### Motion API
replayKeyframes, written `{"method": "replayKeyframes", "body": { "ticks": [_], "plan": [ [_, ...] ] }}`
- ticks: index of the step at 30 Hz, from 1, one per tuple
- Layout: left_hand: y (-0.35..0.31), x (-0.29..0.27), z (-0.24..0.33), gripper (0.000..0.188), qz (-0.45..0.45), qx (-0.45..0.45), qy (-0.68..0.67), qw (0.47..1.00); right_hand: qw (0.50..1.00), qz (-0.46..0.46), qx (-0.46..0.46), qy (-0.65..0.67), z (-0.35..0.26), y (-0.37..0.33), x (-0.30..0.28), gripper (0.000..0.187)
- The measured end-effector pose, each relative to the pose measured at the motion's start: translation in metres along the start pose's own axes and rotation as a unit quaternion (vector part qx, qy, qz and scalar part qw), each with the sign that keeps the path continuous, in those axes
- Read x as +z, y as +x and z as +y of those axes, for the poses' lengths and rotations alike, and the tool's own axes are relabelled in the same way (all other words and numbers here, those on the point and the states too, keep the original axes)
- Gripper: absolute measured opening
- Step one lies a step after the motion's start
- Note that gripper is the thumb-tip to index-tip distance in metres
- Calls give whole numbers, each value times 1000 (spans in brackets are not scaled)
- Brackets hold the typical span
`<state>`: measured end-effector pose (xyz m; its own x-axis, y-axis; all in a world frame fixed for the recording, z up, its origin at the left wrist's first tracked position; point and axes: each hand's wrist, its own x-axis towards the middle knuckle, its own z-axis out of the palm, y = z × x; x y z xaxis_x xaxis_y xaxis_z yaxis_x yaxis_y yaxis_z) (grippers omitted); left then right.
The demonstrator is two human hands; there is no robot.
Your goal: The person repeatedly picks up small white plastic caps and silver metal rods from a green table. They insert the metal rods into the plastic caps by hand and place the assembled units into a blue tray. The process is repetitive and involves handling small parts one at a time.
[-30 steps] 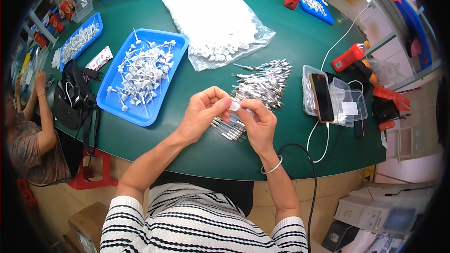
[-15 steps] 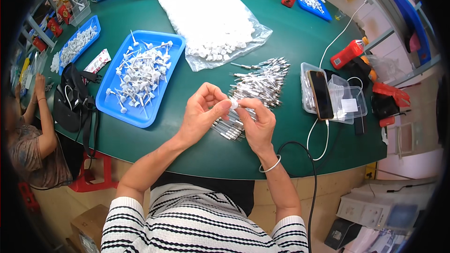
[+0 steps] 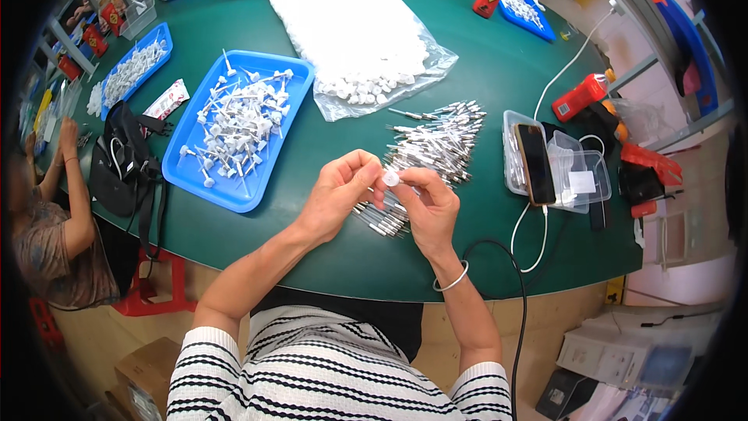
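Note:
A small white plastic cap (image 3: 390, 178) is pinched between the fingertips of my left hand (image 3: 340, 189) and my right hand (image 3: 429, 206), above the table. Whether a pin sits inside the cap I cannot tell. Just beyond my hands lies a heap of thin metal pins (image 3: 436, 140) with white and silver bodies, and some reach under my fingers. To the left stands a blue tray (image 3: 250, 199) with many capped pins (image 3: 241, 125) in it. A large clear bag (image 3: 335, 109) full of white caps lies beyond the heap.
A clear plastic box (image 3: 512, 173) with a phone (image 3: 534, 164) on it stands at right, with white cables. Red bottles (image 3: 580, 97) are farther off. A black bag (image 3: 117, 168) lies at left, near a seated person (image 3: 66, 242). The green table (image 3: 335, 265) curves in front of me.
The cap has turned slightly between my fingertips, now showing a rounder face, and both hands sit a little lower. The table's things appear shifted slightly right and down together.

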<state>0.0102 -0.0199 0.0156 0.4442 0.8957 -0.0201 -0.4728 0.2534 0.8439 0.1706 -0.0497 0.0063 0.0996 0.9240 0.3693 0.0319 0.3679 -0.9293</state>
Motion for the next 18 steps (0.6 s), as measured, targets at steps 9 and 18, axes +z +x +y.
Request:
{"method": "replayKeyframes", "body": {
  "ticks": [9, 18],
  "plan": [
    [-2, -1, 5, 22, -68, -11, 63, 996, 997, -32, 12, 69, -5, -2, 3, 19],
    [3, -30, 63, 22, 229, 213, 376, 872, 998, 51, 12, 46, -13, 8, -3, 30]
  ]
}}
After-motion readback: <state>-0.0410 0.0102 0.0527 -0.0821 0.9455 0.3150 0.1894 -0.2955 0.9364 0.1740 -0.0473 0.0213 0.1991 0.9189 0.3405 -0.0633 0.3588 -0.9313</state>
